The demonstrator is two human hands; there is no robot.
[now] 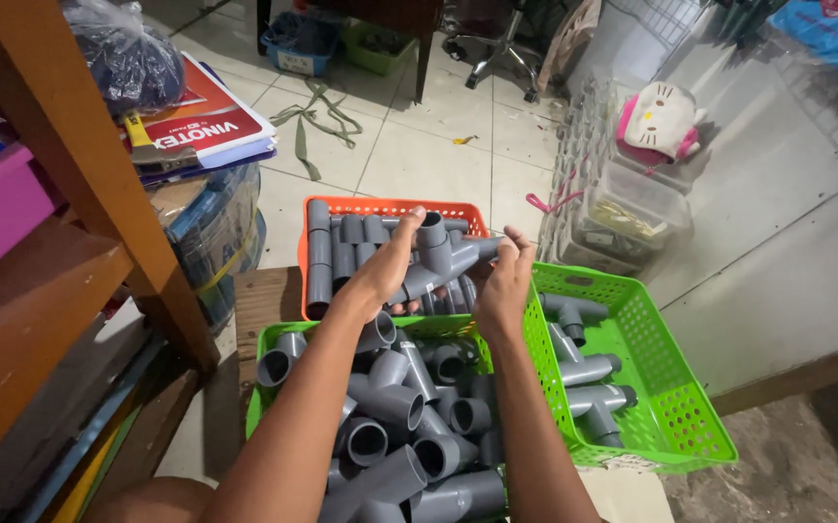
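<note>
My left hand (385,273) and my right hand (506,283) together hold a grey plastic pipe fitting assembly (443,254) above the orange basket (392,207). The left hand grips its upright socket end, the right hand the side end. The orange basket holds several straight grey pipe pieces (334,254). Under my forearms a green basket (270,339) is piled with grey tee and elbow fittings (409,416). To the right a second green basket (666,387) holds several joined grey fittings (588,373).
A wooden shelf post (90,155) and shelves stand at left, with a stack of books and a dark plastic bag on blue-wrapped bundles. Clear plastic boxes (627,213) and a pink-and-white plush toy (661,121) sit at the right. Tiled floor, crates and an office chair lie beyond.
</note>
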